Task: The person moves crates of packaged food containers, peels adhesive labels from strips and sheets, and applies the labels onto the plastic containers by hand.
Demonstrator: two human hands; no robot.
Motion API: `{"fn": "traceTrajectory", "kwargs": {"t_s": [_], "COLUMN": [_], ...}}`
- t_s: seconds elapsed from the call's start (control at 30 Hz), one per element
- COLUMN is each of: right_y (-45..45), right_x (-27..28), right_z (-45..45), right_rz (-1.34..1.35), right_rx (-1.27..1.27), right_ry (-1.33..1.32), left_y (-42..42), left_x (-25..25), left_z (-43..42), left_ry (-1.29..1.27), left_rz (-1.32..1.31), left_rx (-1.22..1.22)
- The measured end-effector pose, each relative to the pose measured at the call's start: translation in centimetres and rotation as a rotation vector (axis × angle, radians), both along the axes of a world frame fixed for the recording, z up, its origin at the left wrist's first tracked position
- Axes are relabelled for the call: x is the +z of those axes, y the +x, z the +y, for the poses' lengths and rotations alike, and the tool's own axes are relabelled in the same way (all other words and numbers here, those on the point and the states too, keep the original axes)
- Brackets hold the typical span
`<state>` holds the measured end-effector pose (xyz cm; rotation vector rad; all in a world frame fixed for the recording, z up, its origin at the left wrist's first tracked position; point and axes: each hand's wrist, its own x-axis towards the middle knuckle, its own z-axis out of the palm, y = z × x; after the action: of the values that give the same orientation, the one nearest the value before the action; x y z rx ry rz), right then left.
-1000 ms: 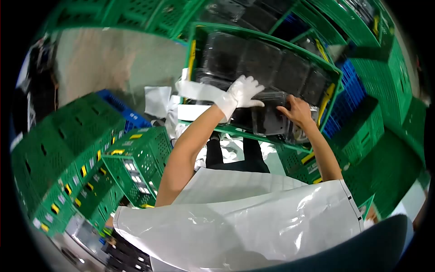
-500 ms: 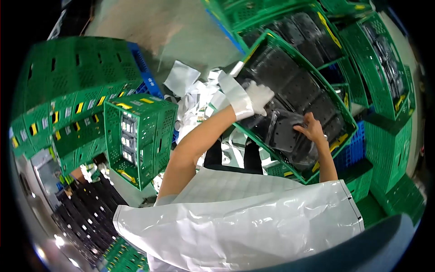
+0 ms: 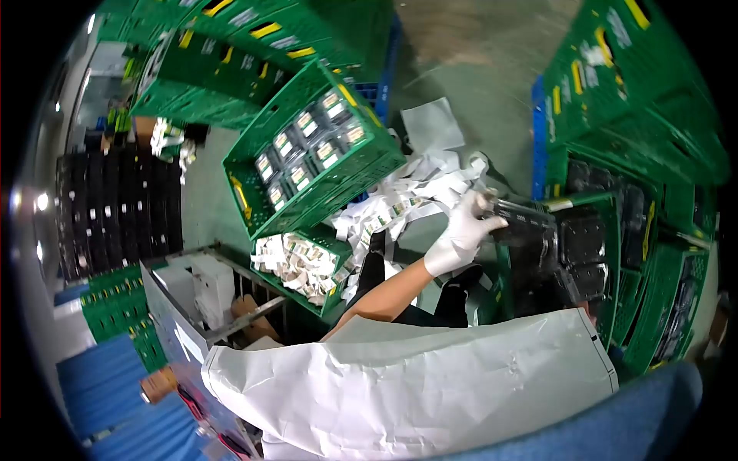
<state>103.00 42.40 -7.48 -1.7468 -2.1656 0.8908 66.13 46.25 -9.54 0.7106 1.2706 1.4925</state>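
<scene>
At three o'clock, the white glove (image 3: 459,240) has a matt, thin, rubbery look beside the glossy, see-through plastic of the pack (image 3: 529,223). Loose strips (image 3: 450,187) at two o'clock look like smooth white paper, while the crate (image 3: 350,188) at eleven o'clock is hard, perforated green plastic. The apron (image 3: 415,376) at six o'clock is creased, shiny white plastic, the sleeve (image 3: 638,422) at four matt blue cloth.

White apron (image 3: 407,384), white glove (image 3: 448,253)

The creased, glossy apron bears small dark marks along its right edge; the glove covers the left grip (image 3: 466,227) and wrist; trousers (image 3: 452,306) are black; blue fabric (image 3: 634,419) shows near right
</scene>
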Motion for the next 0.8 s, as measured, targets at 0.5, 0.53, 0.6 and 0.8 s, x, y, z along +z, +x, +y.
{"fn": "traceTrajectory", "kwargs": {"t_s": [0.5, 0.53, 0.6, 0.8], "right_y": [-44.5, -47.9, -58.2, -80.1], "right_x": [13.0, 11.6, 12.0, 3.2], "right_z": [13.6, 14.5, 14.7, 11.7], "right_rz": [-0.059, -0.081, 0.051, 0.23], "right_rx": [0.814, 0.876, 1.077, 1.314], "right_ry": [0.229, 0.234, 0.346, 0.096], "left_y": [-53.4, -55.6, -60.6, -66.5], "left_x": [-0.2, -0.1, -1.6, -2.5], "left_z": [-19.0, -19.9, -22.3, -22.8], "left_ry": [-0.126, -0.13, -0.231, -0.601], "left_rz": [0.673, 0.694, 0.886, 1.047], "left_rx": [0.93, 0.922, 0.852, 0.245]}}
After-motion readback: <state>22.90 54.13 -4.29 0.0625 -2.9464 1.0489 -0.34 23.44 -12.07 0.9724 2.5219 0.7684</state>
